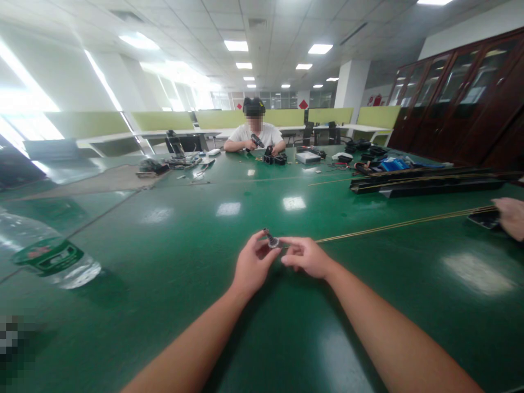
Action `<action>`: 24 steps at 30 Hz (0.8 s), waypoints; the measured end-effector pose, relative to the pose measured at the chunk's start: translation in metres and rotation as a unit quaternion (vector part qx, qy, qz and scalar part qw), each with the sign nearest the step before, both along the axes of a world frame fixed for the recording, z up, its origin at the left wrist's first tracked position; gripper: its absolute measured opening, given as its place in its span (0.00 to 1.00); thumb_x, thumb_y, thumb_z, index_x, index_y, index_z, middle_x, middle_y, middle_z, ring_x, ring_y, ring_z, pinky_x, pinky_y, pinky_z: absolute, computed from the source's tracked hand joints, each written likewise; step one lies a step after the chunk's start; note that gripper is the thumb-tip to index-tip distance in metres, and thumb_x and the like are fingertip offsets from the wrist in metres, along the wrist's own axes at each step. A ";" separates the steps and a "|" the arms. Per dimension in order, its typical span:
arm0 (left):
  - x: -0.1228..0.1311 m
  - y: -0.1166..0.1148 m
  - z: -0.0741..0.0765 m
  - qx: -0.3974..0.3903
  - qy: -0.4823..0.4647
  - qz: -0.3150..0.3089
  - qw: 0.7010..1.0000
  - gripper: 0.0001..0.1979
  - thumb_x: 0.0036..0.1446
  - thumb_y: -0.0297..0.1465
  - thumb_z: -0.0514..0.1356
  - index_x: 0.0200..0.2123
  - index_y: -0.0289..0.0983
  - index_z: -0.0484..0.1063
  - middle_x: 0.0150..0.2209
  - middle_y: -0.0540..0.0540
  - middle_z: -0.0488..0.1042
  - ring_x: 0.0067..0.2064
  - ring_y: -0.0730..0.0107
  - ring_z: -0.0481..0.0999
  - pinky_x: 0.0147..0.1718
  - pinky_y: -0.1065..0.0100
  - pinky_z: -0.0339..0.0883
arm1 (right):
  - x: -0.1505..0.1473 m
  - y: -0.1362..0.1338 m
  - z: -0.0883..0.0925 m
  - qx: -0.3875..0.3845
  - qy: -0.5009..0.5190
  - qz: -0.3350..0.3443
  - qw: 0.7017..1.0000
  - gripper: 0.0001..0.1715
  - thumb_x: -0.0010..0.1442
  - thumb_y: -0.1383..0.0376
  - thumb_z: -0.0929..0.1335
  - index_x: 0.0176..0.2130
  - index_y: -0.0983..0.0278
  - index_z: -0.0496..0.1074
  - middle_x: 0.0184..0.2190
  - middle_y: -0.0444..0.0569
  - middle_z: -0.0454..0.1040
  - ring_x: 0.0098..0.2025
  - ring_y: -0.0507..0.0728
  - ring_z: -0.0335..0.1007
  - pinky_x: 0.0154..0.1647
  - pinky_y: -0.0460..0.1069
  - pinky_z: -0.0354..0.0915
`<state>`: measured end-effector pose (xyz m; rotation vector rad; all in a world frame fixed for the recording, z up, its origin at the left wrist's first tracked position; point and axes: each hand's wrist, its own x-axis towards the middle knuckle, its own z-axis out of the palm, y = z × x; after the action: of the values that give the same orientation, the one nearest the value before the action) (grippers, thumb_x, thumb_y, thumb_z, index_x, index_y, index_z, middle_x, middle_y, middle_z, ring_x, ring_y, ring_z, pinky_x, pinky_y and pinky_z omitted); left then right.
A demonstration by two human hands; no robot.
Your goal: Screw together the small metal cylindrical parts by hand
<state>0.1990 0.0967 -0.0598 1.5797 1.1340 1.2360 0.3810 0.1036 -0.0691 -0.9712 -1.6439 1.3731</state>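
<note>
Green glossy bench (172,245), smooth, reflecting the ceiling lights. Far left: clear plastic bottle (84,273), rounded, green label. Centre: left hand (250,265), fingers pinching a small part (272,240), dark narrow stem, silvery round base, held just above the bench. Looks mid-handling: part gripped, not set down; any finished work on it can't be told. Right hand (309,257): index at the part's base, others curled, can't tell if gripping. Rightward: thin brass-coloured rods (380,227), long black angular bars (434,187), another person's hand (510,215).

An office: white desks (370,128) against yellow-green partitions (161,120), ceiling light panels (320,49), dark cabinets (453,82) (glass-doored ones) at right.
</note>
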 end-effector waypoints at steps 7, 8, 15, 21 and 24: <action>-0.001 0.000 0.001 0.034 0.050 -0.001 0.998 0.17 0.52 0.37 0.65 0.45 0.36 0.75 0.43 0.43 0.78 0.43 0.60 0.79 0.50 0.58 0.73 | 0.000 0.000 -0.001 0.000 0.005 0.002 1.000 0.39 0.50 0.64 0.73 0.60 0.69 0.66 0.23 0.42 0.71 0.20 0.49 0.63 0.24 0.45 0.61; -0.001 0.000 0.001 0.034 0.054 0.000 0.998 0.17 0.52 0.37 0.65 0.45 0.36 0.75 0.43 0.43 0.78 0.42 0.60 0.79 0.49 0.58 0.73 | 0.000 0.001 -0.001 0.000 0.005 0.001 1.000 0.39 0.50 0.64 0.73 0.60 0.69 0.66 0.23 0.42 0.71 0.20 0.49 0.63 0.24 0.45 0.61; -0.001 0.000 0.003 0.029 0.074 0.013 0.997 0.18 0.55 0.37 0.63 0.47 0.37 0.73 0.44 0.44 0.78 0.43 0.61 0.78 0.47 0.60 0.73 | 0.001 0.000 -0.001 0.003 0.000 0.005 1.000 0.39 0.51 0.64 0.73 0.61 0.68 0.66 0.23 0.41 0.70 0.21 0.49 0.64 0.25 0.46 0.61; -0.001 0.003 0.000 -0.003 0.023 -0.015 1.000 0.18 0.59 0.38 0.58 0.50 0.36 0.69 0.47 0.42 0.76 0.48 0.61 0.76 0.52 0.59 0.69 | 0.001 -0.002 0.001 0.013 0.001 0.003 1.000 0.39 0.51 0.63 0.73 0.61 0.67 0.66 0.23 0.41 0.71 0.21 0.49 0.63 0.24 0.45 0.61; -0.002 0.006 -0.003 -0.023 -0.003 -0.033 0.999 0.19 0.58 0.37 0.58 0.50 0.35 0.66 0.47 0.40 0.75 0.48 0.60 0.76 0.51 0.58 0.70 | 0.001 -0.002 0.003 0.016 -0.001 0.006 1.000 0.38 0.51 0.63 0.73 0.61 0.65 0.66 0.23 0.41 0.71 0.21 0.49 0.63 0.25 0.45 0.61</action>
<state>0.1973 0.1022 -0.0631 1.5661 1.0886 1.1634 0.3819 0.1018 -0.0662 -0.9456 -1.6723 1.3496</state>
